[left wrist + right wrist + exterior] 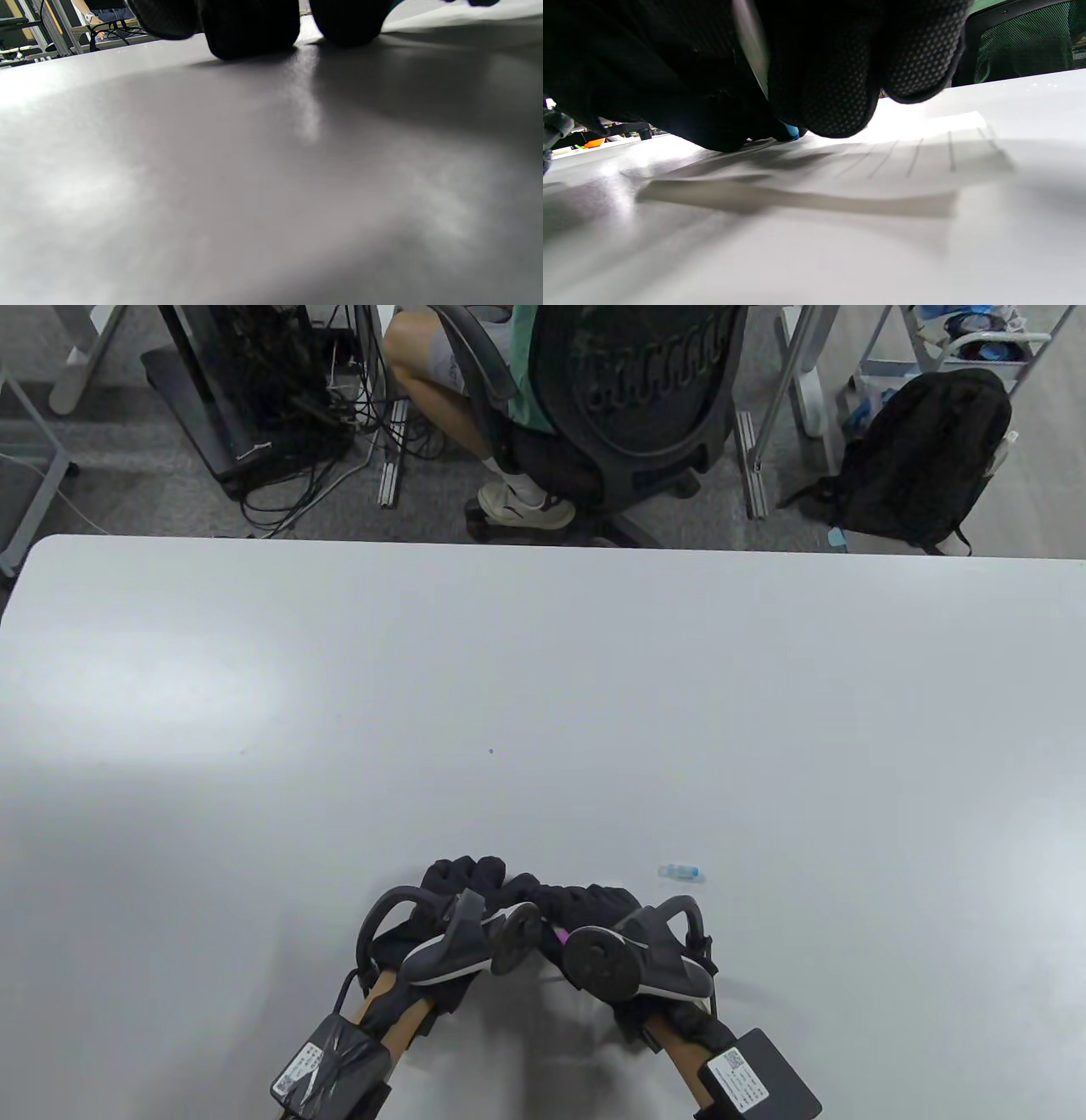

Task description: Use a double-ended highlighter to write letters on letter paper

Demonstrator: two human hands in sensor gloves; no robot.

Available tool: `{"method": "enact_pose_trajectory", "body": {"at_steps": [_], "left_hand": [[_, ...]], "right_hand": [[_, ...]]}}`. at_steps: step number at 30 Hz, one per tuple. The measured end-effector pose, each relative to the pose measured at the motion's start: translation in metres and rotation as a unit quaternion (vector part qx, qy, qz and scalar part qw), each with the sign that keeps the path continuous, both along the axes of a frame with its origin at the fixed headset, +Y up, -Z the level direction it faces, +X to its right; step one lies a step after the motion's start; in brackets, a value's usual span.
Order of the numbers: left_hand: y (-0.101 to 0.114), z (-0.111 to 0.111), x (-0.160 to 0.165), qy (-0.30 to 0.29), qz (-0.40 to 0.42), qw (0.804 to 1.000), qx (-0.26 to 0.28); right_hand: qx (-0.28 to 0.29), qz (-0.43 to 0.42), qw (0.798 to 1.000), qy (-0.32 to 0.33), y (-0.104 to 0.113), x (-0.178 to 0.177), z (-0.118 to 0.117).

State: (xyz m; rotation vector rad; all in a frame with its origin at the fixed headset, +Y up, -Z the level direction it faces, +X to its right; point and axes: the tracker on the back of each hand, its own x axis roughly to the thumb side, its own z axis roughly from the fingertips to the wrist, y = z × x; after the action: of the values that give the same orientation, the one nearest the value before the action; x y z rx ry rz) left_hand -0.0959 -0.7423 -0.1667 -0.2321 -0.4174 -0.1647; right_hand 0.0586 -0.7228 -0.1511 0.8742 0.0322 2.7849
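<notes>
My two gloved hands sit close together at the table's near edge. My right hand (594,903) grips the double-ended highlighter; only its pink end (560,935) shows between the trackers in the table view. In the right wrist view its blue tip (791,131) touches the lined letter paper (903,169) under my curled fingers (835,84). The paper's near edge lifts slightly off the table. My left hand (462,882) rests just left of it, its fingertips (250,34) down on the surface. The hands hide the paper in the table view.
A small clear-blue cap (681,871) lies on the grey table (543,687) just right of my hands. Beyond the far edge a person sits in a black mesh chair (628,398). A black backpack (925,458) and cables (280,415) lie on the floor.
</notes>
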Motion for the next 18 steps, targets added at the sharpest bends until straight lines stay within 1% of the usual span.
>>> {"method": "enact_pose_trajectory", "body": {"at_steps": [2, 8, 12, 18], "left_hand": [[0.000, -0.001, 0.001, 0.008, 0.015, 1.000, -0.006], [0.000, -0.001, 0.004, 0.007, 0.007, 1.000, -0.005], [-0.001, -0.002, 0.003, 0.010, 0.013, 1.000, -0.010], [0.000, -0.002, 0.002, 0.010, 0.015, 1.000, -0.012]], "right_hand": [[-0.001, -0.001, 1.000, 0.000, 0.000, 0.000, 0.000], [-0.010, -0.010, 1.000, 0.011, 0.001, 0.001, -0.002], [-0.053, -0.035, 0.997, 0.033, 0.003, 0.002, 0.000], [-0.134, -0.067, 0.986, 0.080, 0.001, 0.002, 0.009]]}}
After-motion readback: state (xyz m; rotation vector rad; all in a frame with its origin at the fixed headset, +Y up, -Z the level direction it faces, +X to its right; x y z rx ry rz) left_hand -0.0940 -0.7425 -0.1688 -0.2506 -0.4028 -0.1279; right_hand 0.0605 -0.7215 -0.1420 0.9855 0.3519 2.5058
